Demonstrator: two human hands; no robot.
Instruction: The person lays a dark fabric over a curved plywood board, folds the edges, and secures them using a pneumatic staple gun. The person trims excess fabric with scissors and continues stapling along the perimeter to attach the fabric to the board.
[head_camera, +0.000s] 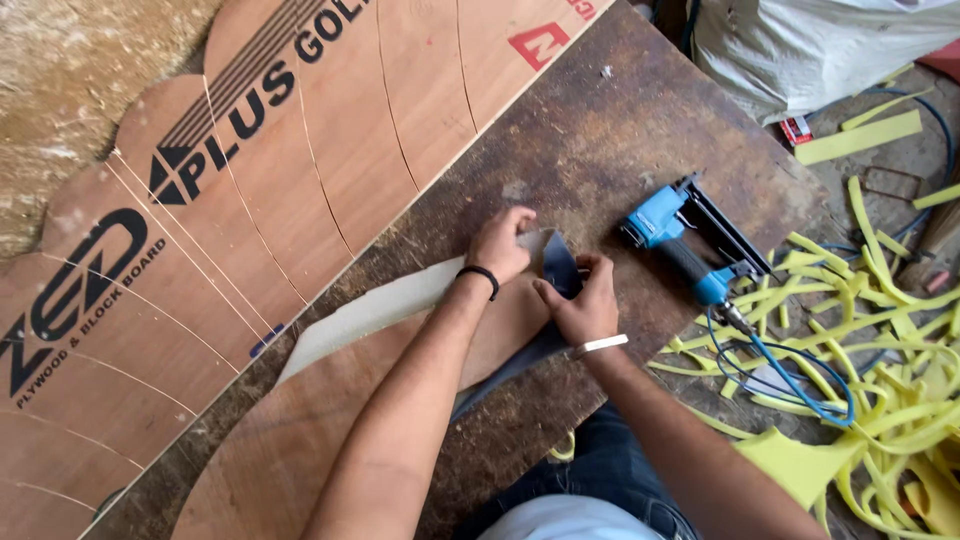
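Closest in, two bare forearms come up from six o'clock over dark trousers. Right hand (585, 305), metal bangle at the wrist, has its grip pinched on the dark grey fabric (560, 268), thumb on top, folding it over the tip of the curved wooden piece (300, 450). Just at ten o'clock of it, the left hand (500, 243), black band on the wrist, presses down with fingers curled, grip clamped on the pale foam strip (390, 305) at the same tip. Hands nearly touching, fabric caught between them. The foam runs off along the curved piece's edge toward eight o'clock; the grey fabric trails under it toward six.

All of this sits on a dark, dusty plywood surface (600, 130). At three o'clock of the hands, near but apart, lies a blue pneumatic stapler (685, 240), its blue hose (790, 380) looping toward five o'clock. Beyond that, a tangle of yellow foam offcuts (880, 330) on the floor.

Farther out, from nine to twelve o'clock, a scalloped plywood board (330, 130) with printed lettering and scored arcs. At one o'clock, a white sack (800, 45).
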